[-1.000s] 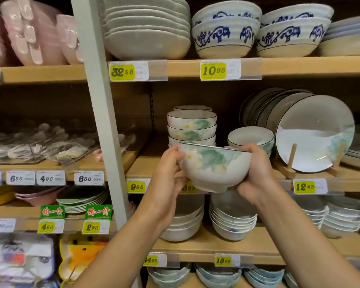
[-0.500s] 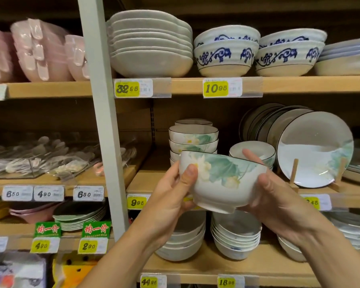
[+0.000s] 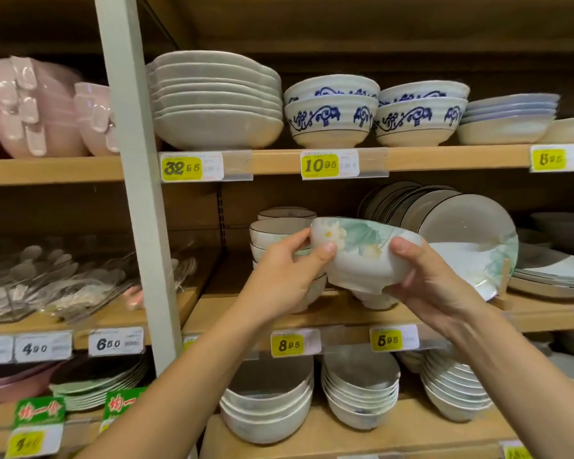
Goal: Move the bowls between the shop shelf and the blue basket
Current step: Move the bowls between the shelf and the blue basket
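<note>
I note both hands up in front of the bowl stack (image 3: 272,226). The left hand (image 3: 285,276) grips the lotus bowl (image 3: 362,253) at its left wall, thumb curled on the outside and fingers behind. The right hand (image 3: 434,279) clasps the right wall, thumb pressed on the outside. The bowl is off the shelf (image 3: 345,319) and tilted, just right of the stack. Farther back, right of the stack, a lotus plate (image 3: 464,233) stands upright.
</note>
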Demonstrator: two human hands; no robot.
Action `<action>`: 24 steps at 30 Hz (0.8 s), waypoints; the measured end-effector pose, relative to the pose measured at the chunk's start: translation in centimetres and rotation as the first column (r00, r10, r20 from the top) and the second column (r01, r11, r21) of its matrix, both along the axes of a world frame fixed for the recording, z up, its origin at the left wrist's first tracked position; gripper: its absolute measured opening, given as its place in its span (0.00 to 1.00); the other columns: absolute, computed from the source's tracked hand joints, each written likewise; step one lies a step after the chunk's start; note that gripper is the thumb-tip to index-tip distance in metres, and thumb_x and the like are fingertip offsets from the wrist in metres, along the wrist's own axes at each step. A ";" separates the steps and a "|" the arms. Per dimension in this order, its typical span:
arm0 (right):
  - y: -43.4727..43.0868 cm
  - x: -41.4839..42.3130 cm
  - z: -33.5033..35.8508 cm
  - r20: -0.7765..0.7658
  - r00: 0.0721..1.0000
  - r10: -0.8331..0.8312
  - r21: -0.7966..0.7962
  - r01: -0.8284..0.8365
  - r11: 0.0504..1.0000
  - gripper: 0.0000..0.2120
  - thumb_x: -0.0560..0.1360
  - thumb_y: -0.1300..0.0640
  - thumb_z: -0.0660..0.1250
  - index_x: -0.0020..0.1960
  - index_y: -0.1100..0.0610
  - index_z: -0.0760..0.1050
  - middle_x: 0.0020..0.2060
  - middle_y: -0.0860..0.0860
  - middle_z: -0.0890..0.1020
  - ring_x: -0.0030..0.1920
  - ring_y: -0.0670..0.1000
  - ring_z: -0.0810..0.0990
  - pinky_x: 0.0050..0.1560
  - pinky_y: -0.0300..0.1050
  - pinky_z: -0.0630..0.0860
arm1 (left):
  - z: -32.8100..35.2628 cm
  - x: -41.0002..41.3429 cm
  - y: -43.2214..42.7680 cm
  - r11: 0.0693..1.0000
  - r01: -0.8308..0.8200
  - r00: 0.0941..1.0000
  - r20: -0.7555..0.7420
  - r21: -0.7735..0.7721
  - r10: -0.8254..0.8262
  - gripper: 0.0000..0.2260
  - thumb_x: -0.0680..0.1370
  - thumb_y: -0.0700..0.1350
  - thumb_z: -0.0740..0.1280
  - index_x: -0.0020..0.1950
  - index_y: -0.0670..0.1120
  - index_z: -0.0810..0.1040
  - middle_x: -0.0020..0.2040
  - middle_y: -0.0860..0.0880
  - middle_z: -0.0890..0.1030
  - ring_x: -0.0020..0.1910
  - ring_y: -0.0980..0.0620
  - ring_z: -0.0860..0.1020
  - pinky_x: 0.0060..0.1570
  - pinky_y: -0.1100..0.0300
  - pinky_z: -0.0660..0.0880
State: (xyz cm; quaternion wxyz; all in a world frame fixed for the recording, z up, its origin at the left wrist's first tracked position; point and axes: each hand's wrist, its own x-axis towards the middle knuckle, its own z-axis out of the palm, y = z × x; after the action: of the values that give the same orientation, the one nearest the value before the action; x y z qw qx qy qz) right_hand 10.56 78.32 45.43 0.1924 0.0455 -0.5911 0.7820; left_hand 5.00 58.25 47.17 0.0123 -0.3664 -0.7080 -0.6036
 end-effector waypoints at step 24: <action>3.0 -6.9 5.0 0.045 0.920 -0.389 0.185 0.375 0.908 0.44 0.61 0.48 0.80 0.68 0.57 0.61 0.58 0.54 0.76 0.57 0.54 0.79 0.46 0.54 0.81 | 1.3 -12.4 -2.5 0.879 -0.469 0.866 0.237 0.085 0.439 0.07 0.77 0.47 0.63 0.46 0.43 0.74 0.45 0.49 0.76 0.47 0.47 0.74 0.43 0.56 0.73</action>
State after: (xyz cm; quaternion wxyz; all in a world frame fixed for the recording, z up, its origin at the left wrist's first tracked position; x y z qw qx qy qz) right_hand 3.63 81.30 50.45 0.3131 -0.0863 -0.6613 0.6762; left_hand -7.37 55.75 48.43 0.1045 -0.1213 -0.7277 -0.6670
